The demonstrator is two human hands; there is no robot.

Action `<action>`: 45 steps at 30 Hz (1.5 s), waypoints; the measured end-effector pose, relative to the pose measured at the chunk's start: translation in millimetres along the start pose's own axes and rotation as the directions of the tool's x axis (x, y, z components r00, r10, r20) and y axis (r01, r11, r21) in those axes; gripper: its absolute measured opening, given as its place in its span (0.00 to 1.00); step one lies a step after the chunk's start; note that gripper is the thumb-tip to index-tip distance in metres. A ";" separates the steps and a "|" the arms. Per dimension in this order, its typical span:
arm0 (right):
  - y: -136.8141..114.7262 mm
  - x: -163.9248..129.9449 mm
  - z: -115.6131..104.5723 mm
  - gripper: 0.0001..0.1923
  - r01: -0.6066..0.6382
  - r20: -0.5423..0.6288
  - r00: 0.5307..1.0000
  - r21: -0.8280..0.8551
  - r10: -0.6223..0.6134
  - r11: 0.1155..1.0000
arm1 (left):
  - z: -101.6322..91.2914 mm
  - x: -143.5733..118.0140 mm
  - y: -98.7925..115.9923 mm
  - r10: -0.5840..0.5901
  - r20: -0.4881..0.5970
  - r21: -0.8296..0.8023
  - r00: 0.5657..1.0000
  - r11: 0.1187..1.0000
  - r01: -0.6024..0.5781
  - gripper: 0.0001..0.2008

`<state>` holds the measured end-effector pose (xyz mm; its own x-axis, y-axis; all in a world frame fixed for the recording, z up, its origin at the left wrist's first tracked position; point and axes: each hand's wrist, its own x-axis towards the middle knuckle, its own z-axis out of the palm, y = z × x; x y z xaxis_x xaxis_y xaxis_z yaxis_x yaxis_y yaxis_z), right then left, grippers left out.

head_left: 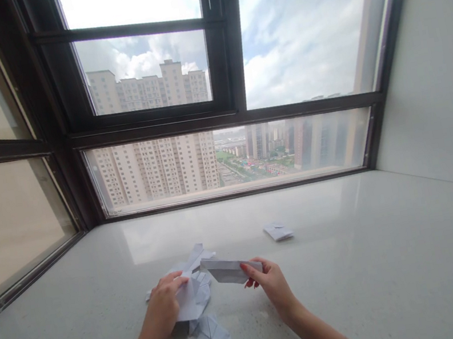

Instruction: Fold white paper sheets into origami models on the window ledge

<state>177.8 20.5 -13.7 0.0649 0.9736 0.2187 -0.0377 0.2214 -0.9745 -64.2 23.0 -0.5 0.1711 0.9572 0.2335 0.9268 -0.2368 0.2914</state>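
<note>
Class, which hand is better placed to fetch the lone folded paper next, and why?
Probably the right hand: it is nearer the lone paper, though holding a folded strip. The left hand is farther, at the paper pile.

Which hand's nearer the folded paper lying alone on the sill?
Right. The right hand is on the near side of the folded paper; the left hand is farther left, at the paper pile.
</note>
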 end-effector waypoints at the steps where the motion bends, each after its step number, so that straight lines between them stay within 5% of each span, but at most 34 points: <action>1: 0.2 0.0 0.1 0.21 0.000 -0.003 1.000 0.001 0.000 1.000 | -0.7 0.4 1.4 0.016 -0.008 -0.023 1.000 1.000 -0.016 0.24; 7: 1.8 0.1 0.0 0.21 0.001 -0.006 1.000 0.008 -0.001 1.000 | -6.9 5.0 -11.3 -0.042 -0.136 -0.009 0.990 0.999 0.041 0.22; 14: 2.6 0.3 -0.5 0.21 0.005 -0.003 1.000 0.001 -0.005 1.000 | 0.1 4.4 -15.5 -0.204 0.047 0.047 0.978 0.978 0.202 0.21; 22: 1.2 -0.5 0.0 0.22 -0.009 -0.003 1.000 -0.005 0.009 1.000 | -10.9 1.8 -16.2 -0.248 0.012 0.132 0.969 0.961 0.245 0.14; 31: 3.8 0.9 0.4 0.21 -0.018 -0.010 1.000 0.021 0.018 1.000 | -13.3 0.6 -15.6 -0.104 -0.337 0.245 0.936 0.950 0.194 0.19; 36: 4.5 1.1 0.3 0.20 -0.013 -0.012 1.000 0.017 0.013 1.000 | -8.7 1.6 -10.3 -0.027 -0.064 0.248 0.998 0.968 0.042 0.16; 39: 3.2 0.6 0.3 0.20 -0.016 -0.018 1.000 0.008 0.016 1.000 | -7.9 -1.6 -7.7 -0.072 0.119 0.266 0.990 0.963 0.038 0.19; 45: 2.4 -0.2 0.1 0.20 -0.018 -0.005 1.000 0.002 0.018 1.000 | -14.4 -7.0 0.4 -0.108 0.204 0.306 0.973 0.951 0.042 0.18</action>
<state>177.6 20.8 -16.0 0.0687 0.9772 0.2010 -0.0405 0.2040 -0.9781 -69.8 13.8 11.4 0.1343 0.9909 0.0059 0.9909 -0.1344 0.0027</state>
